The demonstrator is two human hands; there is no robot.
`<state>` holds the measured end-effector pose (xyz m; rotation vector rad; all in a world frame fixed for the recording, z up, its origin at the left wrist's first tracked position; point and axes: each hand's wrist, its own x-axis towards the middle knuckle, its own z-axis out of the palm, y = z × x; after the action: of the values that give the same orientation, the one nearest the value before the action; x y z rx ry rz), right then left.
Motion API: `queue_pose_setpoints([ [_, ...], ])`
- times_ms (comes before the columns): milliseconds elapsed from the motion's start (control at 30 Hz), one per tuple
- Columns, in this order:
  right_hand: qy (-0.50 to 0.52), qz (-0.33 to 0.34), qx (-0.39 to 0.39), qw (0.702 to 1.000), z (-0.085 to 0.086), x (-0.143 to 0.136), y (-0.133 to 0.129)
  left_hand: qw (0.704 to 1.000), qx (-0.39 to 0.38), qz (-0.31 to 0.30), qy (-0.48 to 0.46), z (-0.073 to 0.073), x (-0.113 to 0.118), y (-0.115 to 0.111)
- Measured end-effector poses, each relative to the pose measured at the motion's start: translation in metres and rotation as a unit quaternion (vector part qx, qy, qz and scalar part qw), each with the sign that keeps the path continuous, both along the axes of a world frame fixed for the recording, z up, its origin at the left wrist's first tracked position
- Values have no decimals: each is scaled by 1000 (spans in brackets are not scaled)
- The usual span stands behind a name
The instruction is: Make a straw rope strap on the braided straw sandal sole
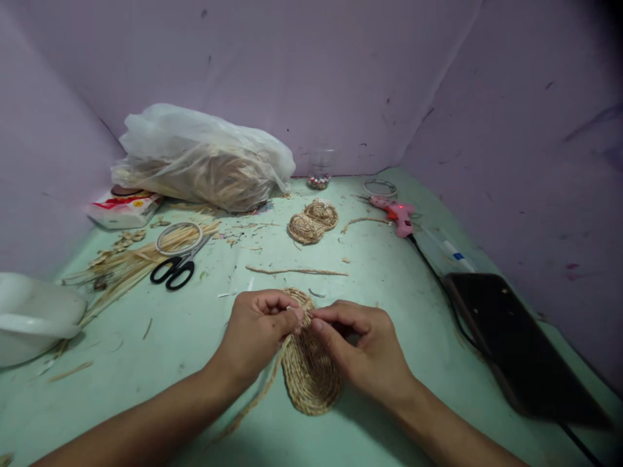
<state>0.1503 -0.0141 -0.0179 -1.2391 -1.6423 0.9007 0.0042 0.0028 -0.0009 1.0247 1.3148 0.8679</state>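
Observation:
An oval coiled piece of straw rope (312, 383) stands between my hands, its upper part partly hidden by my fingers. My left hand (263, 331) is closed, thumb and forefinger pinching the straw cord at the upper part of the coil. A loose tail of that straw cord (256, 403) hangs down to the lower left. From the other side my right hand (363, 340) is closed too, its thumb and forefinger tips pinched on the coiled piece close to the left fingertips. Beyond the hands lies a short straight length of cord (296, 270).
Farther back sit two joined round coils (313, 222) and a jar of beads (319, 174). A pink glue gun (398, 213) and phone (523, 344) lie right. Left are black-handled scissors (179, 269), straw strips (131, 266), a white container (36, 318) and a plastic bag (204, 162).

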Motion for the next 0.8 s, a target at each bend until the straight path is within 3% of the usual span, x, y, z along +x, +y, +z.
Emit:
queue_pose_setpoints([
  [100,-111,-2,139,984,-2,3,-3,996,43,-20,76,2,1,-1],
  [200,-239,1,269,933,-1,6,-4,986,60,-51,150,1,3,-2],
  [267,-292,12,306,906,0,8,-3,980,55,-87,172,0,4,-4],
  [367,-257,35,266,928,4,12,2,979,30,-132,154,0,4,-4],
  [500,-90,-5,188,978,9,20,12,991,-69,-111,12,3,-2,3],
  [633,-50,51,182,981,9,26,16,981,-139,-83,-112,8,-8,11],
  [800,-123,125,209,962,4,23,15,976,-152,-84,-129,10,-7,12],
])
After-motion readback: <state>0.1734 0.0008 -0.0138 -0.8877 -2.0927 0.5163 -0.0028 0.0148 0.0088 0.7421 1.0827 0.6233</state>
